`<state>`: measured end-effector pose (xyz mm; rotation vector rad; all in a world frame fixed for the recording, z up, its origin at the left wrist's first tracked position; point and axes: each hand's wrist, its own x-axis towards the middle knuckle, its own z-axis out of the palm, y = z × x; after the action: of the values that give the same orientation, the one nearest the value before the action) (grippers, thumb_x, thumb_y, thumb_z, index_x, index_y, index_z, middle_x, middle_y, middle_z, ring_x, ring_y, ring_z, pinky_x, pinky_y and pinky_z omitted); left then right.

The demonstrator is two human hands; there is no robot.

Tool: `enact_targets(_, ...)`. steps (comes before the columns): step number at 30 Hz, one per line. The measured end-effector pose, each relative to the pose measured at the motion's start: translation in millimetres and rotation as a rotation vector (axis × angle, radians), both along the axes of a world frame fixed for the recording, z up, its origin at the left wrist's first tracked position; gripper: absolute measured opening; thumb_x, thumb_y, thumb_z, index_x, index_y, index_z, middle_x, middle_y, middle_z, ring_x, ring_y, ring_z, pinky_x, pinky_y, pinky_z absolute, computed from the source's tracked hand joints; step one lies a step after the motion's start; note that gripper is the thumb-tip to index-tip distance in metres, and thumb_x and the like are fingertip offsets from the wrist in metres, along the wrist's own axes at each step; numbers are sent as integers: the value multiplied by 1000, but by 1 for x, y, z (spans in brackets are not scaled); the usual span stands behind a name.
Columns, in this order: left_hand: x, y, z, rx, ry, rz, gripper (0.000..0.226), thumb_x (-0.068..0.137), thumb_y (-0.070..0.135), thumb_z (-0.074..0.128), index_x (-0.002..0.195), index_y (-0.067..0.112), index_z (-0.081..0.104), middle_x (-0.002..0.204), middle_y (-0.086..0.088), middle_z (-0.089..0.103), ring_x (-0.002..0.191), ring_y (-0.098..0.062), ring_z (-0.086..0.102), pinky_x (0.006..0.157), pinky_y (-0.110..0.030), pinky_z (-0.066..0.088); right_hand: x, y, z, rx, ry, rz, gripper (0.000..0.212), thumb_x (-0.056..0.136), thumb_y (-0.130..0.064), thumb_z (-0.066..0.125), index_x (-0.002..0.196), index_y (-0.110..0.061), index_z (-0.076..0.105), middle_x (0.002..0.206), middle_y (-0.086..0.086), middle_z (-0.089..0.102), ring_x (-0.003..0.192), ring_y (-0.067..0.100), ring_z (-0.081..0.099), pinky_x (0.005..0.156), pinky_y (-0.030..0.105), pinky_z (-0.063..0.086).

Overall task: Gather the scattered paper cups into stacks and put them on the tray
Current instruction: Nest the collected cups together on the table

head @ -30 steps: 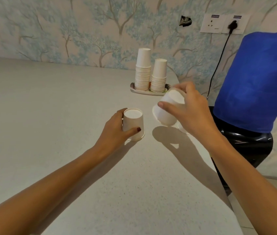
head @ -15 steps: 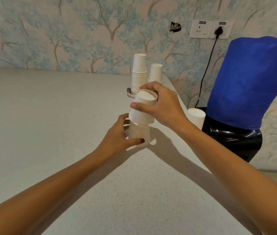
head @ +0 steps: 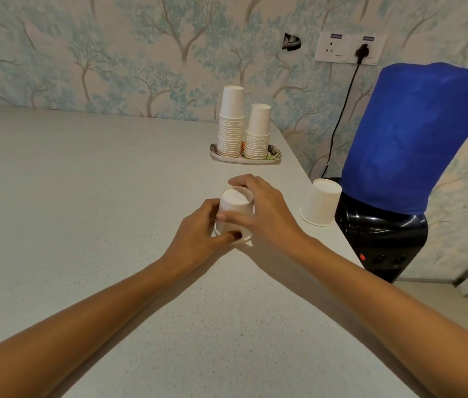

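Note:
Two white paper cups, upside down and nested into a small stack [head: 234, 206], stand on the grey table [head: 83, 196]. My left hand [head: 198, 234] grips the stack's lower part from the left. My right hand [head: 261, 216] wraps the upper cup from the right and behind. A single upside-down cup [head: 320, 202] stands near the table's right edge. Further back, a small patterned tray [head: 274, 159] holds a tall cup stack [head: 230, 124] and a shorter cup stack [head: 258, 133].
A water dispenser with a blue-covered bottle [head: 416, 139] stands just beyond the table's right edge, its black cable [head: 338, 116] running to a wall socket [head: 350, 48]. Wallpaper with trees backs the table.
My right hand brought its cup down over the cup held by my left hand; the two now sit nested. The view shifted, showing the single cup on the right.

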<state>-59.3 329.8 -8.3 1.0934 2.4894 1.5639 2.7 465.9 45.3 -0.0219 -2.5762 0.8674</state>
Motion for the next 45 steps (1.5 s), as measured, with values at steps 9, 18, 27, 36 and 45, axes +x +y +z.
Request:
enact_targets(9, -4, 1, -4, -14, -31, 31, 66, 76, 36, 72, 132, 24, 40, 133, 10, 50, 106, -1, 46, 70, 2, 35, 17, 68, 36, 256, 305, -224, 40, 89, -21, 64, 124, -8, 51, 122, 8, 54, 113, 17, 51, 93, 14, 33)
enact_targets(18, -4, 1, -6, -18, -33, 34, 65, 76, 37, 72, 131, 25, 40, 135, 7, 51, 106, -1, 46, 71, 1, 36, 21, 111, 1, 30, 38, -469, 53, 80, -31, 73, 125, -16, 52, 130, 8, 48, 119, 22, 44, 87, 22, 30)
enact_targets(27, -3, 1, -6, -20, -35, 33, 67, 76, 36, 72, 133, 23, 40, 135, 6, 51, 107, -1, 46, 85, -9, 36, 17, 91, 19, -77, 115, -459, 51, 79, -33, 74, 122, -17, 52, 127, 4, 52, 115, 20, 49, 88, 26, 38)
enact_targets(36, -3, 0, -6, -9, -27, 37, 65, 75, 38, 73, 131, 26, 41, 124, 17, 49, 105, 1, 48, 69, 4, 35, 19, 27, 63, -236, 365, -132, 50, 79, -36, 74, 121, -19, 53, 120, -4, 57, 107, 8, 55, 88, 25, 51)
enact_targets(45, 0, -1, -4, 49, -38, 23, 59, 74, 38, 73, 122, 36, 38, 110, 31, 46, 89, 22, 46, 65, 8, 35, 5, 0, 47, -163, 260, 24, 47, 80, -32, 74, 121, -21, 54, 126, -3, 57, 114, 13, 52, 94, 27, 48)
